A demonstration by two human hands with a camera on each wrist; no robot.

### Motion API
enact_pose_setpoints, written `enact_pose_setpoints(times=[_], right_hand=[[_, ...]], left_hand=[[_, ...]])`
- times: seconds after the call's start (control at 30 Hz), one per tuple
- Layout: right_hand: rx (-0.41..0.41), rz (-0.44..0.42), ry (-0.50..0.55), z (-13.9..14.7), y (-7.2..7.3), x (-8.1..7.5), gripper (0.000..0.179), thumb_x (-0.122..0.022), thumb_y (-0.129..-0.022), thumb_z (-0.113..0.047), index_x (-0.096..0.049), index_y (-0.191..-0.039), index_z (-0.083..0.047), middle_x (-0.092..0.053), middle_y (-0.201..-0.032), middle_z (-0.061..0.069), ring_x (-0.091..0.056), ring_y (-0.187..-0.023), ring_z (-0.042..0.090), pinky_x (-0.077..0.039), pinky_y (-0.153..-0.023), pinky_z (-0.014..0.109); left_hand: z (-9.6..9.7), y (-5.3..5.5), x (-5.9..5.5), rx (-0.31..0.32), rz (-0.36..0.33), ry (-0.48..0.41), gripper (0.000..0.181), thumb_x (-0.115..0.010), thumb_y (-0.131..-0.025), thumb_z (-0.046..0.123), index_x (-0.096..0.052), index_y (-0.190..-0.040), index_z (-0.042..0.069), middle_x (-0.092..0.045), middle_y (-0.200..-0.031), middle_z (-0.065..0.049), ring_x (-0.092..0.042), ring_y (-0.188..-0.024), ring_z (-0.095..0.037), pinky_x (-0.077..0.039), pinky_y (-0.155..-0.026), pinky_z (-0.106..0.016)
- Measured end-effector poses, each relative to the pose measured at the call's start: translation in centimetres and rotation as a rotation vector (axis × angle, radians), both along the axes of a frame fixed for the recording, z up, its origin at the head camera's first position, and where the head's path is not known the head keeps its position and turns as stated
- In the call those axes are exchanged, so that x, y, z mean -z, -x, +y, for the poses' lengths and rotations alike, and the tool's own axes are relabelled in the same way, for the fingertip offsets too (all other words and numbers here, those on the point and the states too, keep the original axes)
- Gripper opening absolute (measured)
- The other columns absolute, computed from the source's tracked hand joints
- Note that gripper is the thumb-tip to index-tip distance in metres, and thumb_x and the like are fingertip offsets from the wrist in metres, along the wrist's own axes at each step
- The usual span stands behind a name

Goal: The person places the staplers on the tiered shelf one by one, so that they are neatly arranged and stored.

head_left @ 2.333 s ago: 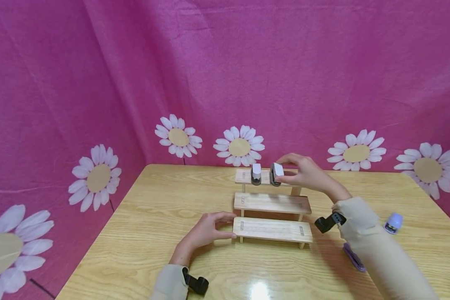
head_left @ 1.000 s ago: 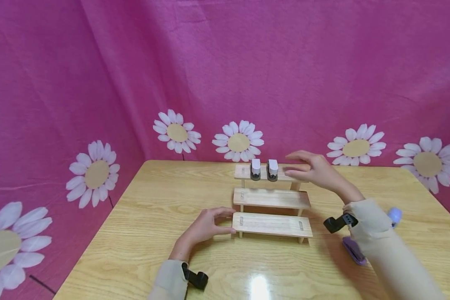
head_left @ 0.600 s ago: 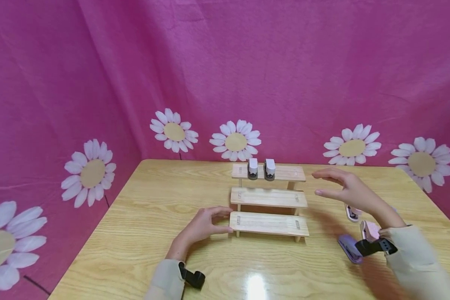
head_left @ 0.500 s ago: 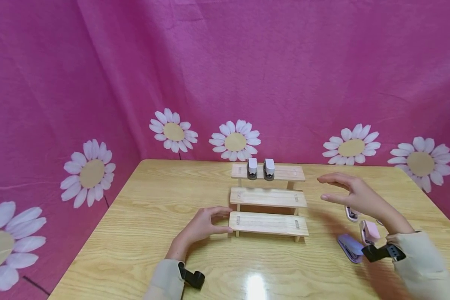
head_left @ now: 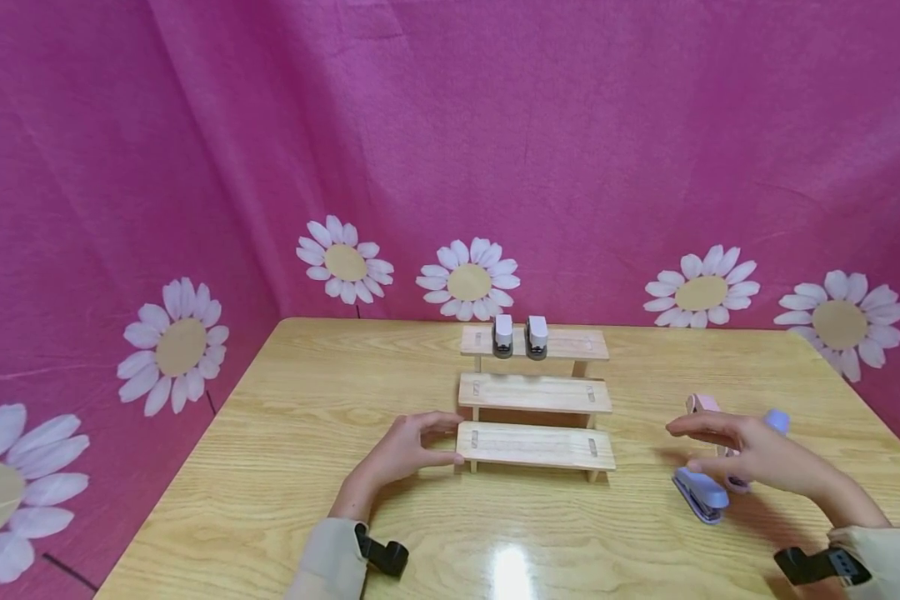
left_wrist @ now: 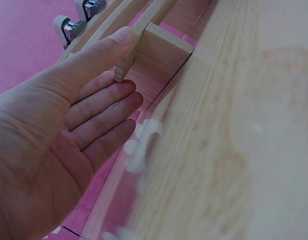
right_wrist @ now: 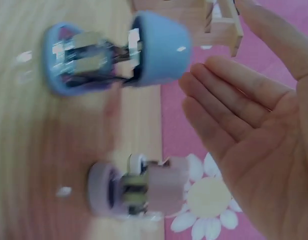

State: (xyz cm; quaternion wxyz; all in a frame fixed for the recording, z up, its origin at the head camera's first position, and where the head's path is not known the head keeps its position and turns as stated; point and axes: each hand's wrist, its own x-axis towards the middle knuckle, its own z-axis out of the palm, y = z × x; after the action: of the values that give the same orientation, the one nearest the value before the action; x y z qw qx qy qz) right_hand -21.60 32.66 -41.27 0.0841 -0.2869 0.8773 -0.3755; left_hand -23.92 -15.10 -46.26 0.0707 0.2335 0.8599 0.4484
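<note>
A three-tier wooden display stand [head_left: 536, 446] is on the table, its steps rising toward the back. Two small white-and-dark staplers, a left one [head_left: 503, 333] and a right one [head_left: 537, 335], sit side by side on its top step. My left hand [head_left: 397, 454] touches the left end of the lowest step, thumb at the front edge, fingers fairly straight. Above the right-hand cluster hovers my right hand [head_left: 765, 454], fingers spread from the thumb and holding nothing. Just under it lies a purple stapler [head_left: 701, 493]. The right wrist view has a bluish stapler [right_wrist: 164, 47] near the fingertips.
A pink stapler [head_left: 702, 403] and a lilac-topped one [head_left: 777, 420] stand close around the right hand, which partly hides others. A pinkish stapler [right_wrist: 166, 185] shows in the right wrist view. Behind the wooden table [head_left: 330, 375] hangs a pink flowered cloth [head_left: 570, 167].
My right hand has let go of the right-hand stapler on the top step and moved right and toward me, over the other staplers. The left hand stays at the stand.
</note>
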Motion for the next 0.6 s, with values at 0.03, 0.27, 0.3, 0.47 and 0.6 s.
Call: enact_pose_setpoints(times=[0.03,0.27,0.3,0.47,0.6], right_hand=[[-0.028,-0.043,0.018,0.3,-0.1,0.2,0.04,-0.066,-0.092,-0.008,-0.057,-0.13,0.0,-0.061,-0.126,-0.022,-0.054,-0.1,-0.018,-0.052,-0.07,0.012],[-0.144,-0.15,0.087,1.7,-0.5,1.5,0.042,-0.06,-0.093,0.001,-0.049,-0.133,0.011,-0.061,-0.129,-0.022,-0.048,-0.116,-0.018,-0.05,-0.082,0.01],[-0.145,-0.155,0.091,1.8,-0.5,1.6,0.043,-0.06,-0.093,0.002,-0.049,-0.133,0.012,-0.06,-0.129,-0.023,-0.047,-0.117,-0.018,-0.05,-0.084,0.009],[-0.164,-0.179,0.084,2.3,-0.5,1.7,0.046,-0.061,-0.093,0.0,-0.046,-0.134,0.015,-0.055,-0.132,-0.028,-0.046,-0.12,-0.018,-0.048,-0.089,0.007],[-0.21,-0.251,0.099,2.7,-0.3,2.1,0.047,-0.06,-0.094,0.0,-0.043,-0.134,0.018,-0.053,-0.132,-0.031,-0.046,-0.119,-0.019,-0.047,-0.089,0.006]], left_hand=[[0.0,0.0,0.0,0.001,-0.002,-0.002,0.057,-0.08,-0.081,0.032,-0.061,-0.132,0.013,-0.067,-0.13,-0.006,-0.062,-0.122,-0.022,-0.049,-0.108,-0.041],[-0.1,0.0,0.2,0.003,0.0,-0.007,0.058,-0.08,-0.08,0.032,-0.061,-0.132,0.013,-0.067,-0.129,-0.007,-0.063,-0.121,-0.022,-0.049,-0.107,-0.041],[-0.1,0.0,0.1,0.002,0.003,-0.005,0.058,-0.08,-0.08,0.032,-0.061,-0.132,0.012,-0.067,-0.129,-0.007,-0.063,-0.121,-0.022,-0.049,-0.107,-0.041],[0.0,0.0,0.0,-0.003,0.012,0.001,0.059,-0.081,-0.08,0.032,-0.062,-0.131,0.012,-0.067,-0.128,-0.007,-0.063,-0.12,-0.022,-0.049,-0.107,-0.042],[0.0,0.0,0.0,0.001,0.01,0.004,0.059,-0.081,-0.08,0.031,-0.061,-0.132,0.011,-0.067,-0.129,-0.007,-0.063,-0.121,-0.022,-0.049,-0.107,-0.042]])
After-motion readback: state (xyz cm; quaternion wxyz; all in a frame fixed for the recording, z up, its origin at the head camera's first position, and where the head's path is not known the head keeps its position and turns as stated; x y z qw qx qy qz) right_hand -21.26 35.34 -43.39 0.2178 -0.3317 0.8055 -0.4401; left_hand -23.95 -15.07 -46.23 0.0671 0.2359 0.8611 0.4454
